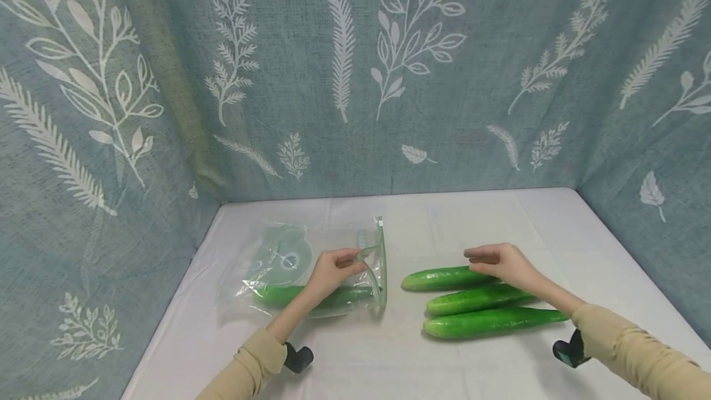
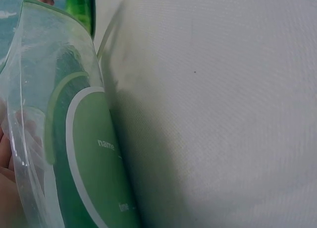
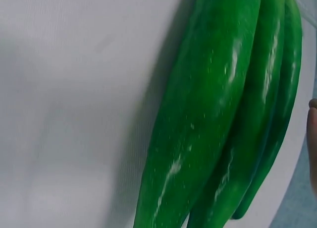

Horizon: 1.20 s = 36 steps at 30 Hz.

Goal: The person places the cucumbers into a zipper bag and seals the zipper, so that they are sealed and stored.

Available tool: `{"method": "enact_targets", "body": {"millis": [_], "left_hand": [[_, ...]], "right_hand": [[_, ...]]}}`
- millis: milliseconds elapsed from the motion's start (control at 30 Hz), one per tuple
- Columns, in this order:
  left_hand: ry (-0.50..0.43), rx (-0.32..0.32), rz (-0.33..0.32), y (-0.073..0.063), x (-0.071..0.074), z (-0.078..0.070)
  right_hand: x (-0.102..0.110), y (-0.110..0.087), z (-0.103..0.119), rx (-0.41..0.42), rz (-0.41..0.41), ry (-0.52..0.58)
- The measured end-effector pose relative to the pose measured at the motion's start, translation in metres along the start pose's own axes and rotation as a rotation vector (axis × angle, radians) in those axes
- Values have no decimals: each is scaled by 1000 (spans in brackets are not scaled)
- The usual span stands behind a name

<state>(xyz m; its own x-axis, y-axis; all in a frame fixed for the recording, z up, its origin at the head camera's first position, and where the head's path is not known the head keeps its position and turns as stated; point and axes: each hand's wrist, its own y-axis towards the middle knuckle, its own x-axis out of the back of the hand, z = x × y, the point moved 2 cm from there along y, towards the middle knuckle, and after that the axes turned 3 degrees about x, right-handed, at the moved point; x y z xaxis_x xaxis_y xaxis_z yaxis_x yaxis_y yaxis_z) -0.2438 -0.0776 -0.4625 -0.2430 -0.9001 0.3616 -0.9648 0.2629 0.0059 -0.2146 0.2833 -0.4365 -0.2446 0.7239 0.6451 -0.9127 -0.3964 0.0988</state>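
A clear zip bag point(image 1: 328, 233) with a green printed label lies on the left of the table, one cucumber point(image 1: 278, 294) inside it. My left hand point(image 1: 333, 273) pinches the bag's mouth between thumb and fingers, and the green zip edge stands parted there. In the left wrist view the bag's label point(image 2: 94, 139) shows the word "name". To the right of the bag, three cucumbers point(image 1: 483, 323) lie side by side. My right hand point(image 1: 508, 267) is over the farthest one, fingers extended and holding nothing; in the right wrist view its fingers point(image 3: 312, 139) show beside the cucumbers.
A white cloth covers the table point(image 1: 400, 363). Blue-green curtains point(image 1: 355, 79) with white leaf prints stand at the back and both sides. A dark wrist camera point(image 1: 300, 358) sits under the left cuff, another point(image 1: 571, 350) under the right.
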Motion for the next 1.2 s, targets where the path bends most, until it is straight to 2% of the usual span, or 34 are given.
{"method": "enact_targets", "body": {"millis": [100,467,933,1200], "left_hand": [[0,17,-2,0,0,0],[-8,17,-5,-1,1,-2],[-5,7,5,-1,2,3],[-10,12,4,-1,0,2]], "right_hand": [[5,0,-3,-2,-17,-19],[27,-1,-16,-23,-47,-134],[51,-11,-33,-84,-30,-214],[52,-24,-47,-115,3,-231]]}}
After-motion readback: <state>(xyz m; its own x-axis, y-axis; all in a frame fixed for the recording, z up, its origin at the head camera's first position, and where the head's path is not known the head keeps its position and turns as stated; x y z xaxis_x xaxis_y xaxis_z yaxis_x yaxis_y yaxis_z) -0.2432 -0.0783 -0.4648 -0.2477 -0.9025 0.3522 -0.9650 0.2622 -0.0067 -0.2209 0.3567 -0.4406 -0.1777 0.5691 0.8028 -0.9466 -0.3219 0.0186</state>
